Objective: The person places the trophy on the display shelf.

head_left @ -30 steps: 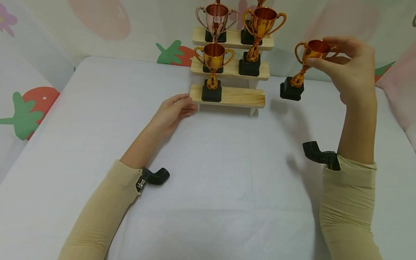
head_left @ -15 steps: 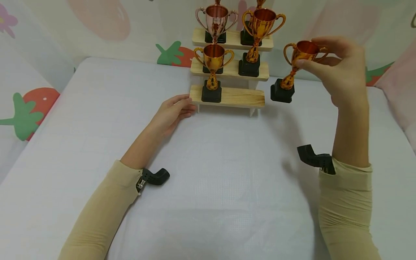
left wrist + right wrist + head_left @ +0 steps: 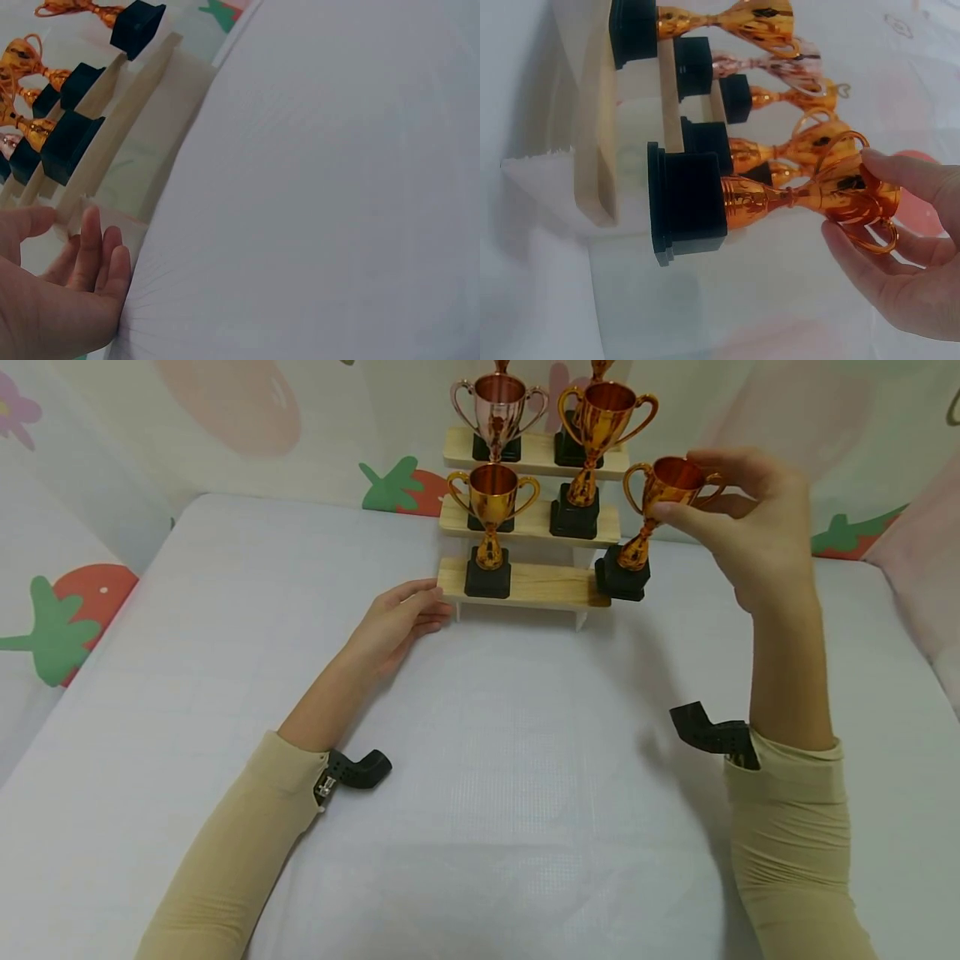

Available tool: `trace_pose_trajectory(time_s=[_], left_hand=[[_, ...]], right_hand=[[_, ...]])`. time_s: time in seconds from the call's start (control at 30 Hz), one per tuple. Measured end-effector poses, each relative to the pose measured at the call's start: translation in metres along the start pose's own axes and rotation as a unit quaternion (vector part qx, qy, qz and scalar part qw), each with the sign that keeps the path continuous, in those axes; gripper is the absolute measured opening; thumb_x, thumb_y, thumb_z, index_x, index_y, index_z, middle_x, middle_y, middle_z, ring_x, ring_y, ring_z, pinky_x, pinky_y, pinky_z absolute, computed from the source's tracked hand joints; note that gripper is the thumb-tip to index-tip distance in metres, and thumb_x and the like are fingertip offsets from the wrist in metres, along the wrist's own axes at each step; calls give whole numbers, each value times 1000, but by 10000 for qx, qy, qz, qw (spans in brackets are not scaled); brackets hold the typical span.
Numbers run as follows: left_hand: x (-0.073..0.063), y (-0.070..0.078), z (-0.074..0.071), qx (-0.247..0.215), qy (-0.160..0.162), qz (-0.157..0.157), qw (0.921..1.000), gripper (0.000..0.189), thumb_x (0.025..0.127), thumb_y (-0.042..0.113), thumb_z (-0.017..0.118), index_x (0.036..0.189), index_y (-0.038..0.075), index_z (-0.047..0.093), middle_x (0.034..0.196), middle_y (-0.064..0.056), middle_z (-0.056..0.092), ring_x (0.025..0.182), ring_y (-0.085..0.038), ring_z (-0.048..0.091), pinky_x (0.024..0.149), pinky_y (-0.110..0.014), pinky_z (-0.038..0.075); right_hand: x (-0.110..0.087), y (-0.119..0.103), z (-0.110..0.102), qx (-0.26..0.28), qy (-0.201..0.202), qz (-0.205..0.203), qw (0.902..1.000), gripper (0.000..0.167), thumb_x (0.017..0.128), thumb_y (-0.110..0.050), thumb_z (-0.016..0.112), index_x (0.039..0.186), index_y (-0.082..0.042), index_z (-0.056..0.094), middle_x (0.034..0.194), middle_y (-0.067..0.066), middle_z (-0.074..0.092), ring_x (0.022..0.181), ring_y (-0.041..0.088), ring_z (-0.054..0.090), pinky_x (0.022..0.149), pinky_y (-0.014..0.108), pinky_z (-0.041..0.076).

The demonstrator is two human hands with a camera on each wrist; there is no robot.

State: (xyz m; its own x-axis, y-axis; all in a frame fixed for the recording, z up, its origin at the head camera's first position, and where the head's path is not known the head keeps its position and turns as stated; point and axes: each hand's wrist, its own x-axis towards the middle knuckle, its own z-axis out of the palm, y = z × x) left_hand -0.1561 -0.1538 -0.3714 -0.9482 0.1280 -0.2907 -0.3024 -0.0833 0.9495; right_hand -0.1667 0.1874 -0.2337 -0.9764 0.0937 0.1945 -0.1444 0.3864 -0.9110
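My right hand [image 3: 757,531] grips a bronze-orange trophy cup [image 3: 672,482] by its bowl, thumb on the near side. The cup leans a little, and its black base overlaps the right end of the lowest shelf in the head view. From the right wrist view, the base [image 3: 688,202] appears off that shelf's end, not resting on it. At the left end of the wooden tiered stand [image 3: 551,583], my left hand [image 3: 396,620] holds the lowest board's edge between thumb and fingers [image 3: 90,247]. A gold trophy cup [image 3: 491,502] stands on the left of that board.
Higher tiers carry a rose-coloured trophy [image 3: 498,408], an orange trophy [image 3: 600,427] and others partly cut off at the top. A white-covered table [image 3: 510,760] spreads in front. Behind hangs a printed curtain [image 3: 330,410]; a pink cloth [image 3: 922,560] lies at right.
My right hand has carried the trophy cup leftward and slightly down, from right of the stand to the lowest shelf's right end. My left hand has stayed at the stand.
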Motion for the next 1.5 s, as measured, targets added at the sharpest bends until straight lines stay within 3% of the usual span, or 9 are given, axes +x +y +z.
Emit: trace_pose_trajectory(time_s=[0.33, 0.83, 1.23, 1.5], left_hand=[[0, -2, -2, -2, 11, -17, 10000, 49, 114, 17, 49, 158, -2, 40, 101, 3, 66, 101, -10, 63, 98, -22, 51], [0, -2, 0, -70, 18, -8, 10000, 49, 113, 16, 50, 158, -3, 41, 100, 3, 67, 100, -10, 63, 93, -20, 52], [0, -1, 0, -91, 9, -2, 10000, 49, 113, 15, 50, 157, -3, 41, 96, 4, 68, 99, -11, 63, 95, -21, 52], [1, 0, 0, -94, 27, 16, 10000, 48, 113, 15, 50, 157, -3, 42, 96, 4, 68, 98, -11, 64, 93, -20, 52]], right_hand=[[-4, 1, 19, 258, -177, -260, 9992, 46, 88, 2, 83, 132, -8, 72, 120, -2, 64, 93, 14, 67, 79, 14, 58], [-5, 4, 46, 268, -234, -767, 9964, 45, 87, 2, 84, 130, -1, 71, 119, 3, 65, 91, 12, 68, 87, 18, 57], [-6, 4, 57, 8, -360, -775, 9963, 48, 89, -4, 85, 134, -1, 68, 126, 8, 65, 95, 14, 67, 94, 22, 57], [-5, 5, 59, -21, -301, -878, 9957, 46, 89, -3, 84, 133, 1, 68, 123, 9, 66, 89, 10, 66, 91, 21, 57]])
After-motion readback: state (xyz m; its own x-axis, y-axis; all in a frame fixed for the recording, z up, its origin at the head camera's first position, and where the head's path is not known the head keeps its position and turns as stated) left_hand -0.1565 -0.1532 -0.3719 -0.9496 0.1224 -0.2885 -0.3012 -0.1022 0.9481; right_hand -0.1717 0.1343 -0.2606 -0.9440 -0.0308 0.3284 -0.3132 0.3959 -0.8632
